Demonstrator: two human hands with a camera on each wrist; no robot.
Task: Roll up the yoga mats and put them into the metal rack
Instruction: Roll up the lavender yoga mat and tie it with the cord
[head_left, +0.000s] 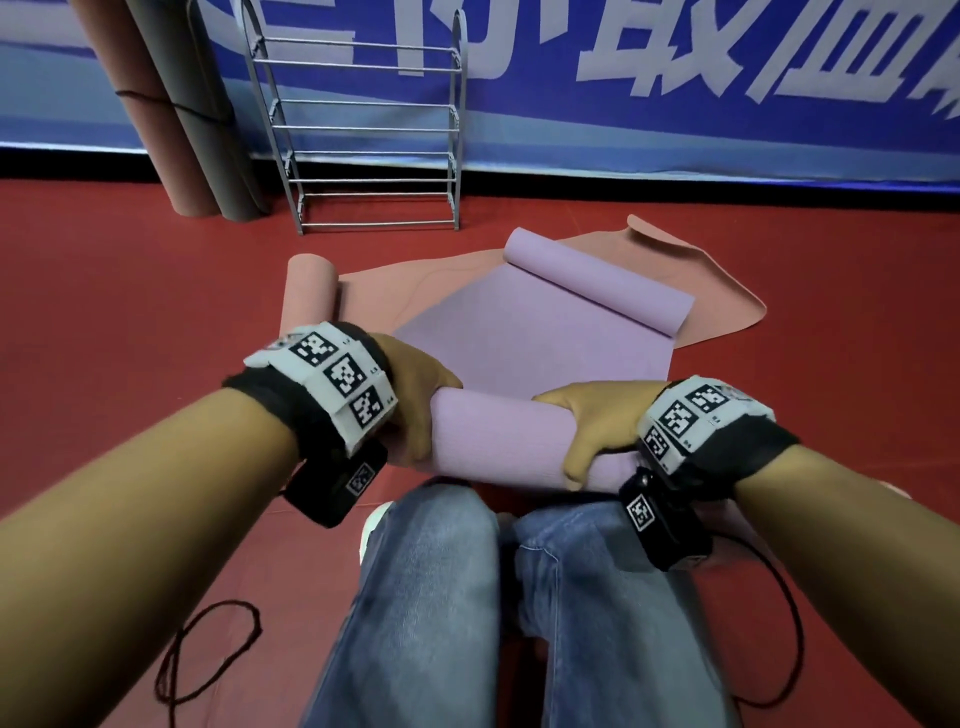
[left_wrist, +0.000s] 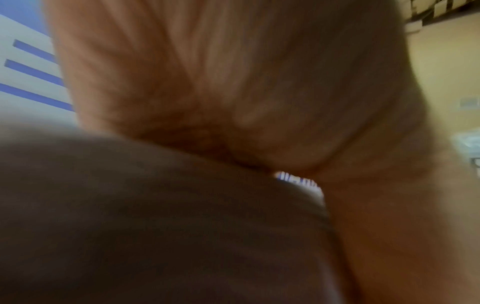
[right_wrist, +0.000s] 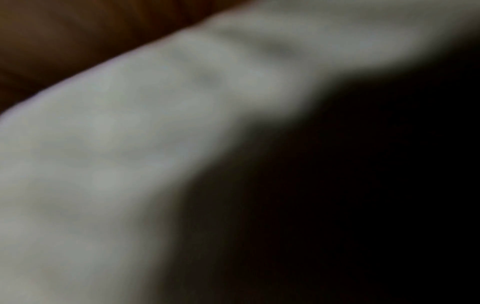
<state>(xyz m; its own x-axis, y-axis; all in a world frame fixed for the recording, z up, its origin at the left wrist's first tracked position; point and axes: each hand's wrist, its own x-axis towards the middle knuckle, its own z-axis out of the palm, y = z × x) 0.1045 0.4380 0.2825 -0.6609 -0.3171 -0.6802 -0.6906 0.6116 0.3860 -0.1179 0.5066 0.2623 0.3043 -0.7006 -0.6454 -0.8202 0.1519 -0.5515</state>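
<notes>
At centre frame, the lilac mat (head_left: 519, 353) has its rolled part lying left to right. The left hand (head_left: 410, 400) and right hand (head_left: 597, 426) each curl a grip round it; unrolled length runs toward the metal rack (head_left: 363, 130), upper left.

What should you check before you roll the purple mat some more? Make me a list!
1. Left hand grips the roll's end: ok.
2. Right hand grips the other end: ok.
3. Purple mat rolled evenly: cannot tell, hands cover both ends.
4. Flat part ahead smooth: not ok, the far end curls up.
5. Pink mat underneath lies flat: not ok, its corner is folded up.
6. Rack shelves free: ok.
</notes>
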